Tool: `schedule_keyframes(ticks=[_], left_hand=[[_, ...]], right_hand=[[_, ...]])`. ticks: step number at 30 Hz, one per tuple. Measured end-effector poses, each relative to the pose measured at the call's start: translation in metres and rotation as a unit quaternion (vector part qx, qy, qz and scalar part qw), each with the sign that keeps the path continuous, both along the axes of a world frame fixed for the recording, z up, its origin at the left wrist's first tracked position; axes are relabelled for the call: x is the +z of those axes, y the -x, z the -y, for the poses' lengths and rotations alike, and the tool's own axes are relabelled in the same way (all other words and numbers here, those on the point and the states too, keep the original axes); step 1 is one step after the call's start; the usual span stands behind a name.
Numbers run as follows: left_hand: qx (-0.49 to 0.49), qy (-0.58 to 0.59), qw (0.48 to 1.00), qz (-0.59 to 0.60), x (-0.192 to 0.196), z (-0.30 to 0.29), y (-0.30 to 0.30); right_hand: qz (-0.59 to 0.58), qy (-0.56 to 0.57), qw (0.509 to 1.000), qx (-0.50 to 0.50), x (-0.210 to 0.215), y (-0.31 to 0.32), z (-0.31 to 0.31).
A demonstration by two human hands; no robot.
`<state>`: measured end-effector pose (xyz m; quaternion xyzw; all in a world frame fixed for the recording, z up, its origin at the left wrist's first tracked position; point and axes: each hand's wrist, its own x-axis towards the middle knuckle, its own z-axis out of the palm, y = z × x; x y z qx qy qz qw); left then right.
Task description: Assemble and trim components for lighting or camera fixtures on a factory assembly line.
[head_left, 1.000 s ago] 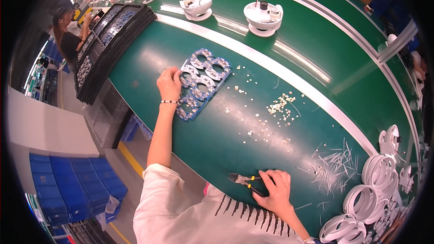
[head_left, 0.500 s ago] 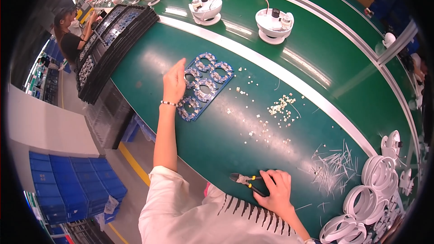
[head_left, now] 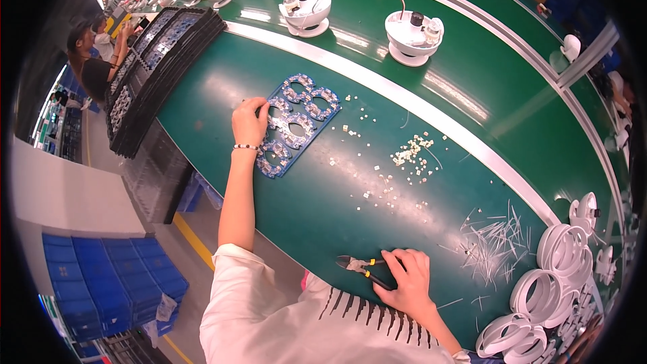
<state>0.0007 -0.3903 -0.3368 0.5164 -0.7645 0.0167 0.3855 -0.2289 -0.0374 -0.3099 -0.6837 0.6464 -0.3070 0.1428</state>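
A blue panel of several ring-shaped circuit boards [head_left: 296, 131] lies on the green bench, left of the middle. My left hand [head_left: 249, 121] is at the panel's left edge, with fingers bent and closed on that edge; the fingertips are partly hidden. Low in the view, my right hand [head_left: 409, 280] rests near the bench's front edge and holds a pair of side cutters [head_left: 353, 264] by the black and yellow handles. The cutter jaws point left. Small pale connectors [head_left: 412, 152] lie scattered right of the panel.
Cut white strips [head_left: 495, 246] and white plastic rings [head_left: 536, 296] lie to the right. White rounded housings [head_left: 412, 37] stand on the line beyond a pale rail. Stacked black trays [head_left: 158, 61] occupy the left end, with a co-worker [head_left: 94, 61] beyond. Blue bins [head_left: 111, 280] are at lower left.
My left hand has turned from an upright, straight-fingered pose to bent fingers at the panel's edge. The right hand keeps hold of the cutters. The whole view has shifted slightly.
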Motion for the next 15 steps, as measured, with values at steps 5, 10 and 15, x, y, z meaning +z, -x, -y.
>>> schedule_keyframes(ticks=[5, 10, 15], left_hand=[[-0.016, -0.021, 1.000, 0.003, 0.0016, -0.0005, 0.0022], [-0.050, -0.013, 0.999, -0.007, 0.0023, 0.0031, 0.0027], [-0.055, -0.010, 0.998, -0.009, -0.0029, 0.0049, 0.0026]], right_hand=[[0.003, -0.001, 1.000, 0.003, 0.0005, -0.0003, 0.0003], [0.002, -0.003, 1.000, 0.004, 0.0018, -0.0007, 0.0020], [0.000, -0.002, 1.000, 0.003, 0.0015, -0.0009, 0.0019]])
